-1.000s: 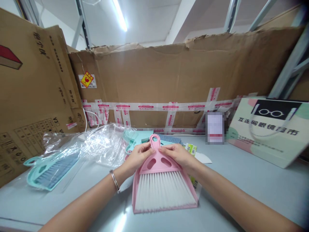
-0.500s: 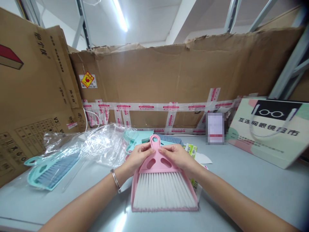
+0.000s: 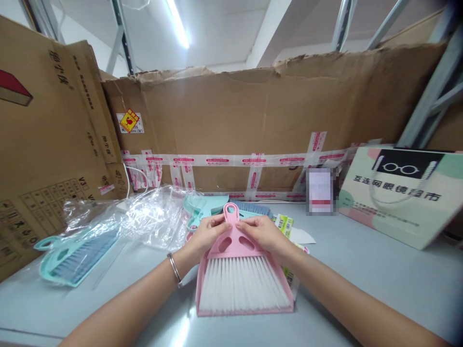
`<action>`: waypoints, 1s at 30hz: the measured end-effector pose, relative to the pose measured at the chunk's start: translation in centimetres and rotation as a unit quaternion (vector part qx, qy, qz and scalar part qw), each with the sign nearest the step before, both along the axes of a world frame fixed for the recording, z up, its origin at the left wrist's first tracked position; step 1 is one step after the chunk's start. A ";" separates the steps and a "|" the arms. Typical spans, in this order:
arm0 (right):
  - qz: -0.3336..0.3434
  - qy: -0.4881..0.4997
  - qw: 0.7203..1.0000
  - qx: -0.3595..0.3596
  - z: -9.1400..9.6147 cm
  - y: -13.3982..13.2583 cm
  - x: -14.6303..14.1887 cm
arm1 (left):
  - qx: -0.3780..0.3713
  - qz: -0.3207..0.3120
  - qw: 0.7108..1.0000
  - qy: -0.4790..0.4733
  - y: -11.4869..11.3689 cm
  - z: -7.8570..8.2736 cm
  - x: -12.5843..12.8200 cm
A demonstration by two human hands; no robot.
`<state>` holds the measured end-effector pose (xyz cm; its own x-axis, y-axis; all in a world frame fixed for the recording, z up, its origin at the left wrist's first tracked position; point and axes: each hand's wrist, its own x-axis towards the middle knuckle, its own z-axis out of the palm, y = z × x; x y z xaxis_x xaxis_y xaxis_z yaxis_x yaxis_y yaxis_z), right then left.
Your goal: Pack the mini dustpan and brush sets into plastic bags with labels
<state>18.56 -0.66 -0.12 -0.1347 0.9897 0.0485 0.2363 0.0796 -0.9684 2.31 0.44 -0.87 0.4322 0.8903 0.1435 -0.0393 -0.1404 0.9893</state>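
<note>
A pink hand brush (image 3: 241, 284) with white bristles lies nested in a pink dustpan (image 3: 198, 304), handle pointing away from me. My left hand (image 3: 207, 234) is closed on the left side of the brush and dustpan near the handle, thumb on top. On the opposite side my right hand (image 3: 263, 232) pinches the set the same way. Fingers under the set are hidden. Just beyond my hands are a turquoise dustpan (image 3: 207, 205) and a blue-bristled brush (image 3: 253, 208). Partly behind my right hand and the pink set are green-and-white printed labels (image 3: 284, 224).
At left, a turquoise brush-and-dustpan set (image 3: 77, 260) sits in clear wrapping beside crumpled plastic (image 3: 159, 217). Large cardboard boxes (image 3: 217, 120) wall the back and left of the grey table (image 3: 361, 274). A paper gift bag (image 3: 394, 197) lies at right, near a blurred white item (image 3: 320, 190).
My view has shifted slightly. Both hands keep the same hold on the pink brush and dustpan, which stay in nearly the same place.
</note>
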 end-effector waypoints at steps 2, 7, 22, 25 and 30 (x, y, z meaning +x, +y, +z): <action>0.006 0.006 1.000 0.000 -0.1 0.0 0.0 | -0.012 -0.001 1.000 -0.007 0.0 0.0 0.1; 0.021 0.027 0.999 -0.003 -0.3 0.1 0.7 | -0.023 -0.014 1.000 0.003 0.0 0.3 -0.4; -0.195 -0.056 0.976 0.083 -2.0 4.7 13.9 | 0.018 0.065 0.996 0.063 0.6 -1.4 -1.7; -0.185 -0.190 0.961 0.076 -3.7 5.5 16.1 | 0.031 0.104 0.991 0.084 0.6 -1.7 -1.8; -0.217 -0.314 0.922 0.059 -6.2 7.0 16.1 | 0.050 0.126 0.984 0.117 0.6 -1.9 -1.8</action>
<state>34.64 6.29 -6.28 0.2340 0.9499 0.2073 0.7824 -0.0574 -0.6202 0.54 1.04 -2.75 0.2308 0.9601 0.1581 0.2370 -0.2131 0.9479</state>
